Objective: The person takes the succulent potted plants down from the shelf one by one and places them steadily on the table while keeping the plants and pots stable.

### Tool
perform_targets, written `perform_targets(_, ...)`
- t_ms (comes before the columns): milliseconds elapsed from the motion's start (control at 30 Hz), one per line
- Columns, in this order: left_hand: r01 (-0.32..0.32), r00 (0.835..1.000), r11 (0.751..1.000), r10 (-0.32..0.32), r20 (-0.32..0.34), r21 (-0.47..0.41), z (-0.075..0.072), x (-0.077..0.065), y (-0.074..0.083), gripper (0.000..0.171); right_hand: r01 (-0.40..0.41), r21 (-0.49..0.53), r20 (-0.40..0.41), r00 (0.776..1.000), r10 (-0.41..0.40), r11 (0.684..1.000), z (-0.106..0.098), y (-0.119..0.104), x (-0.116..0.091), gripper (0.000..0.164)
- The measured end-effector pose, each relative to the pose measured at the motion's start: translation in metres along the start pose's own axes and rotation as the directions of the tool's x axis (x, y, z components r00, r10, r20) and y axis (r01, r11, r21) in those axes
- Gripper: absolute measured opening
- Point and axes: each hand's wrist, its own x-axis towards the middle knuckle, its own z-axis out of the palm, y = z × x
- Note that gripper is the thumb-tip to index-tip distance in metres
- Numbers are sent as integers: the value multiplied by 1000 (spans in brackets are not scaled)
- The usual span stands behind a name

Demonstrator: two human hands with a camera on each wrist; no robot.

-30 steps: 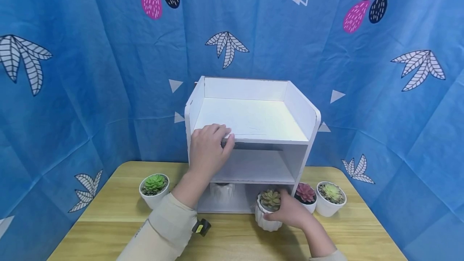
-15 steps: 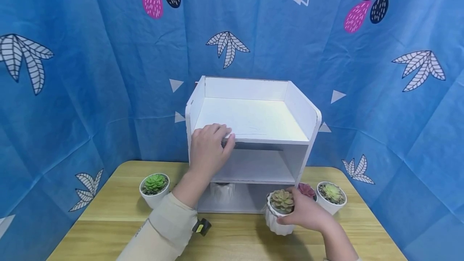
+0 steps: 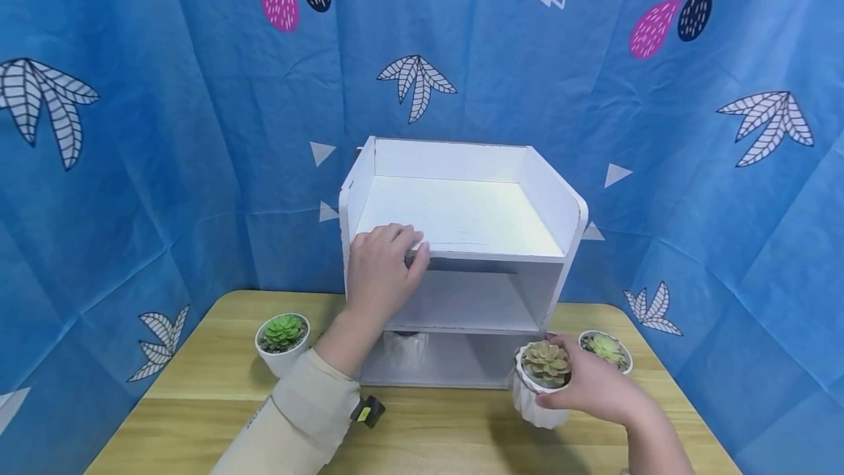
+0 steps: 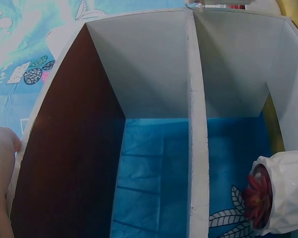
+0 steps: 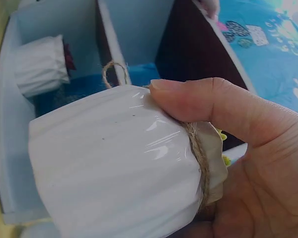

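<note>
My right hand (image 3: pixel 600 383) grips a white ribbed pot with a green-brown succulent (image 3: pixel 543 363), held up in front of the right end of a small white shelf unit (image 3: pixel 455 215). In the right wrist view, the thumb lies across the side of the pot (image 5: pixel 109 163), near a twine band around its neck. My left hand (image 3: pixel 385 270) holds the front edge of the unit's top board toward the left, fingers over it. Another white pot (image 4: pixel 290 191), with a red succulent (image 4: pixel 257 201), stands in the lower compartment, partly hidden below the middle shelf in the head view.
A white pot with a bright green succulent (image 3: pixel 282 332) stands left of the unit on the wooden table (image 3: pixel 422 431). At the right is a pale green one (image 3: pixel 605 349), partly covered by my right hand. Blue patterned cloth (image 3: pixel 264 130) hangs behind.
My right hand has carried the potted succulent to the right, away from the lower compartment's front, now covering the pink-red plant beside the unit. My left hand has stayed put.
</note>
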Motion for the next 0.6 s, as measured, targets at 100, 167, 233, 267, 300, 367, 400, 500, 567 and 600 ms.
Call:
perform_targets(100, -1, 1000, 1000, 1, 4, 2, 0, 0, 0, 34, -24, 21, 12, 1000, 23, 999, -8, 5, -3, 103)
perform_targets(167, -1, 1000, 1000, 1, 5, 1, 0, 0, 1, 33, -39, 51, 25, 999, 38, 998, -12, 7, -5, 101)
perform_targets(233, -1, 1000, 1000, 1, 5, 0, 0, 0, 1, 33, -48, 67, 31, 998, 46, 997, -17, 9, -7, 99)
perform_targets(267, -1, 1000, 1000, 1, 5, 0, 0, 0, 1, 33, -53, 71, 33, 998, 51, 996, -19, 10, -8, 98)
perform_targets(300, -1, 1000, 1000, 1, 4, -1, 0, 0, 1, 33, -54, 71, 32, 998, 52, 996, -21, 11, -10, 98)
perform_targets(367, -2, 1000, 1000, 2, 2, -1, 0, 0, 1, 33, -61, 80, 34, 998, 58, 995, -25, 12, -13, 98)
perform_targets(400, -3, 1000, 1000, 3, 1, 0, 0, 0, 1, 33, -62, 76, 32, 998, 60, 995, -28, 13, -14, 99)
perform_targets(500, -1, 1000, 1000, 1, -1, 0, -1, 0, 1, 33, -77, 50, 29, 997, 75, 996, -35, 15, -18, 100)
perform_targets(567, 1, 1000, 1000, -1, 0, 0, -1, 0, 1, 34, -80, 33, 19, 997, 79, 996, -39, 17, -19, 100)
perform_targets(600, 3, 1000, 1000, -3, 2, 0, -1, 0, 1, 34, -83, 22, 12, 996, 83, 996, -40, 19, -20, 100)
